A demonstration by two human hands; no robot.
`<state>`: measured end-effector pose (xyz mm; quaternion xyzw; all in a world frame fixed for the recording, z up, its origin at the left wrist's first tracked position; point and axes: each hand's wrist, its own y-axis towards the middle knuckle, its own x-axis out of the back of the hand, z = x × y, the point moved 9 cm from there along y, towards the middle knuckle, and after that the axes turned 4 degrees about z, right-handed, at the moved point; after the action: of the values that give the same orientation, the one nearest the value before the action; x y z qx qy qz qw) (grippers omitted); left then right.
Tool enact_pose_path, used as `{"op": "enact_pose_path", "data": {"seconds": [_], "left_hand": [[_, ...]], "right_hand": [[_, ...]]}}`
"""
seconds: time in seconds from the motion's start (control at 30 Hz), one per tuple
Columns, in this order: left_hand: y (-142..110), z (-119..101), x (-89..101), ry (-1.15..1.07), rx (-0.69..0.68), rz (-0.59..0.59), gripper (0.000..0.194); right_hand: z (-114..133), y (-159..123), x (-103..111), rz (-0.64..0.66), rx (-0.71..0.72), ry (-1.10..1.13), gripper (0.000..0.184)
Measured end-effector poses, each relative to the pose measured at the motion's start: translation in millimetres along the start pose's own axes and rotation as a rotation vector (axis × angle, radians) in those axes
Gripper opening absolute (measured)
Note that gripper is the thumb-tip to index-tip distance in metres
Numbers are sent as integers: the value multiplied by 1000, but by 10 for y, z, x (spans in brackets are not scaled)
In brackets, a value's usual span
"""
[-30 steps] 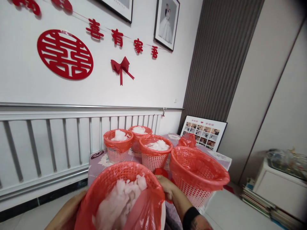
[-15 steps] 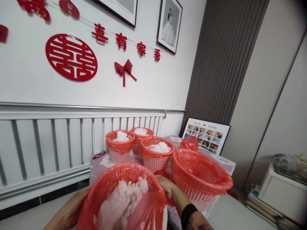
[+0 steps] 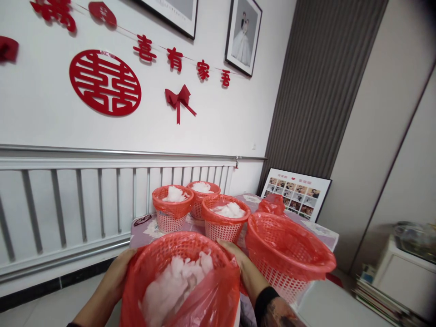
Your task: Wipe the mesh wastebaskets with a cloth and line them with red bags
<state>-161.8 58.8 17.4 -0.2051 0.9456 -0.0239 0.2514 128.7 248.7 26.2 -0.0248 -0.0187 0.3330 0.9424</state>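
Close in front of me is a basket lined with a red plastic bag (image 3: pixel 136 290), with white fluffy stuffing (image 3: pixel 177 277) inside. My left hand (image 3: pixel 123 268) lies against its left side, fingers largely hidden behind the bag. On the right side my right hand (image 3: pixel 236 256) is pressed to the bag just below the rim, with its fingers partly out of sight. A loose fold of the bag hangs inward over the stuffing at the near right.
Three smaller lined baskets (image 3: pixel 226 230) with white stuffing stand behind, on a table with a patterned cloth (image 3: pixel 145 230). To the right is a larger lined basket (image 3: pixel 272 272). Glasses (image 3: pixel 142 220) lie at the table's left edge. A radiator (image 3: pixel 88 200) runs along the wall.
My right hand has shifted up along the basket's right side, and my left hand sits higher on its left side. The view has moved slightly; the other baskets stay put.
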Motion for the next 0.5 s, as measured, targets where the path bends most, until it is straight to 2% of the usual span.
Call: {"op": "enact_pose_path", "data": {"seconds": [0.23,0.37,0.5], "left_hand": [[110,-143,339,269,-201,-247,35],[108,-141,405,378,-230,-323,34],[120,-164,410,429,-252,-324,32]], "right_hand": [[215,435,246,-218,139,-431,22],[378,410,176,-258,275,-633,19],[452,402,66,-226,305,-771,18]]}}
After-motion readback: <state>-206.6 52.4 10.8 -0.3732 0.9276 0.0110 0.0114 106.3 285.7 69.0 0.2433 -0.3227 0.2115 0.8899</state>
